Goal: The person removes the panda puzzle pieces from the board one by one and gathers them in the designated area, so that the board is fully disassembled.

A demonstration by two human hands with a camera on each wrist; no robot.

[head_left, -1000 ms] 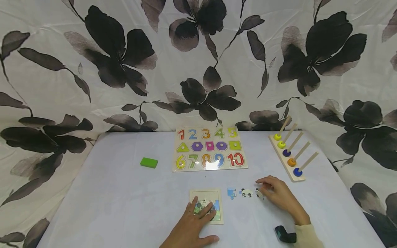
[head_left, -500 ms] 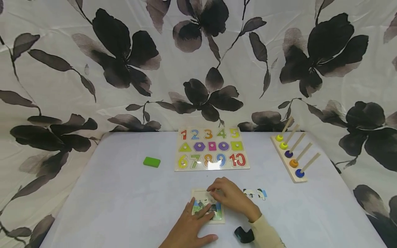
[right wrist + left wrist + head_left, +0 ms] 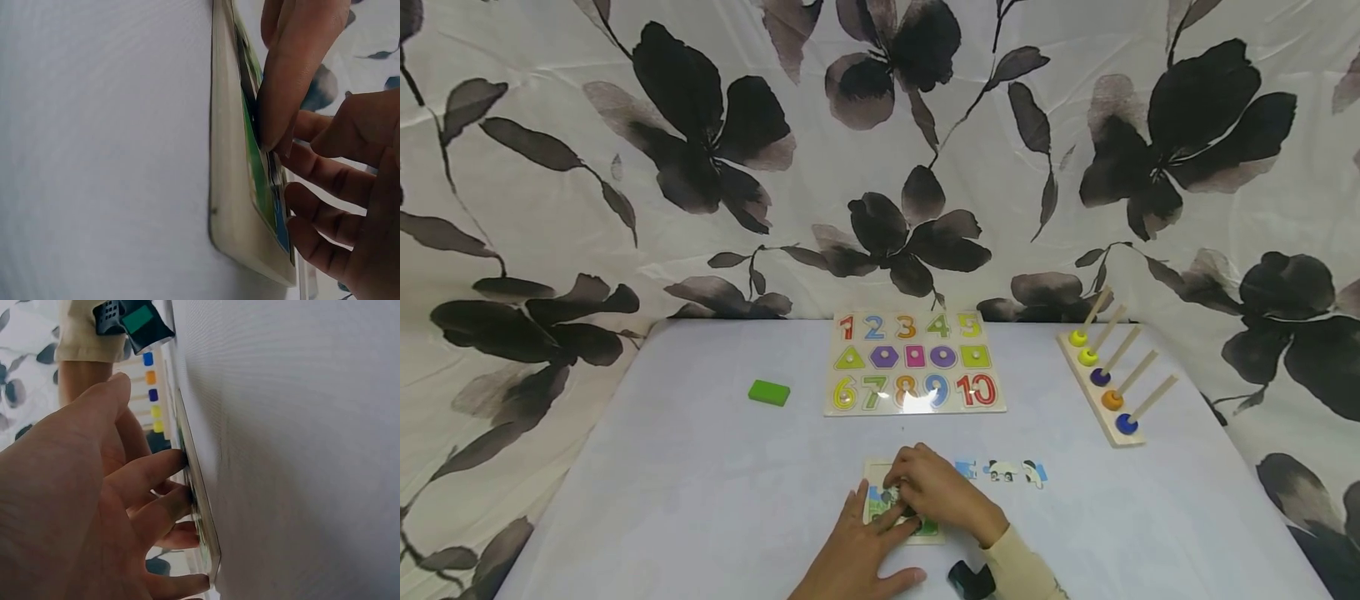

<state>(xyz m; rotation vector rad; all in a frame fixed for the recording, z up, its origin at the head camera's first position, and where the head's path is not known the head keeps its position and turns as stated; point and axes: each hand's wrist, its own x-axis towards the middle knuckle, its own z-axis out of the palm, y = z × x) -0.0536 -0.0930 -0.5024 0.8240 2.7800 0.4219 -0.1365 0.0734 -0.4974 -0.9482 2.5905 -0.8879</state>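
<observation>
In the head view, a person's left hand (image 3: pixel 871 543) lay with fingers straight and spread apart on a small picture puzzle in a pale wooden frame (image 3: pixel 878 464), set on the white-covered table (image 3: pixel 662 500). The right hand (image 3: pixel 942 493), in a beige sleeve (image 3: pixel 1022 571), bent its fingers over the same puzzle; whether they pinched a piece could not be told. To the right lay three loose jigsaw pieces: one blue (image 3: pixel 966 470), one black-and-white panda face (image 3: pixel 1000 472), one black, white and blue (image 3: pixel 1034 474).

In the left wrist view, left fingertips reached the puzzle, the thumb off the frame.

In the right wrist view, both hands' fingers crowded over its green-and-blue picture.
</observation>
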